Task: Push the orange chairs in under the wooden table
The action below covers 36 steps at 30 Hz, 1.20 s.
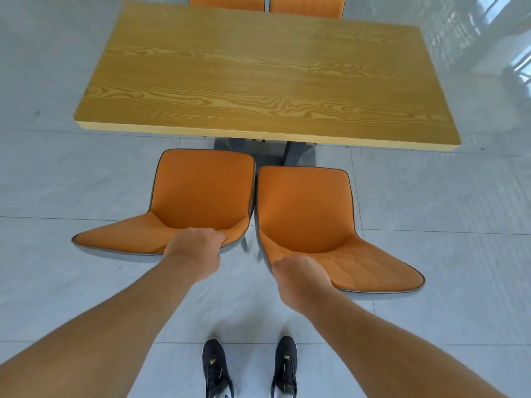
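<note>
Head view looks down first on two dark shoes [250, 369] planted on the pale tiled floor [57, 182], feet square to the table, a stance that suits leaning weight forward into a push. From there both bare forearms reach out, one to each chair. The left hand [195, 251] is curled closed over the top edge of the left orange chair's [201, 191] backrest, fingers wrapped over the rim; the right hand [298, 280] is closed the same way on the backrest rim of the right orange chair [304, 208]. Gripping at the top of the backs gives leverage and lets both chairs be steered together. The two chairs stand side by side, nearly touching, seats facing the table, their front edges near but not yet under the near edge of the wooden table [258, 81], so the push seems barely begun. Beyond the bare tabletop, two more orange chair backs [267, 4] show at the far side, apparently tucked in.
</note>
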Tool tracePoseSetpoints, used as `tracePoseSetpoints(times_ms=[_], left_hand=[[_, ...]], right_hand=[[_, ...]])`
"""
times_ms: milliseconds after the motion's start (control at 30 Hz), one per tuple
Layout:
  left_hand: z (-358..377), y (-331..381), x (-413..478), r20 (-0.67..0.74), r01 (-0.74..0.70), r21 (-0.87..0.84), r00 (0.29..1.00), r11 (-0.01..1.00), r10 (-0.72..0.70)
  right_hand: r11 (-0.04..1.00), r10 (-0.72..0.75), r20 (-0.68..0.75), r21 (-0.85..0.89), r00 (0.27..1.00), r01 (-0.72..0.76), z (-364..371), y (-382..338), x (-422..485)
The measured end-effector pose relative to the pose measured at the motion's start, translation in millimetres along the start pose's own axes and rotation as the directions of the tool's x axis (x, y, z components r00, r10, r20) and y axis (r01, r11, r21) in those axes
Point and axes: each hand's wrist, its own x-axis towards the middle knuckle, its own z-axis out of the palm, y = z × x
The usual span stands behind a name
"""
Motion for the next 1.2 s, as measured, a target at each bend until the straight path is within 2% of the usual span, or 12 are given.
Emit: tracePoseSetpoints(times_ms=[200,467,1000,1100,1200], left_hand=[[-1.6,-7.0,10.7,-0.025,-0.063,-0.033,0.998,0.997,0.062],[1.6,-0.8,9.7,0.000,-0.041,-0.059,0.999,0.997,0.041],[-0.2,5.0,7.4,0.048,0.014,-0.011,0.999,1.000,-0.013],[1.2,7.8,7.9,0.033,0.028,-0.023,0.999,0.999,-0.027],[-0.3,10.6,6.8,-0.005,0.013,-0.098,1.000,0.995,-0.014]], right_hand=[[0.999,0.030,-0.103,-0.015,0.994,-0.031,-27.1,3.5,37.0],[0.999,0.044,-0.018,0.006,0.999,-0.044,-9.4,-2.1,23.5],[0.999,0.050,-0.109,0.015,0.993,-0.048,-12.2,-1.9,29.1],[0.999,0.045,-0.124,0.004,0.991,-0.045,-12.2,-3.1,28.7],[0.996,0.066,-0.143,0.063,0.988,-0.058,-14.7,-4.1,26.8]])
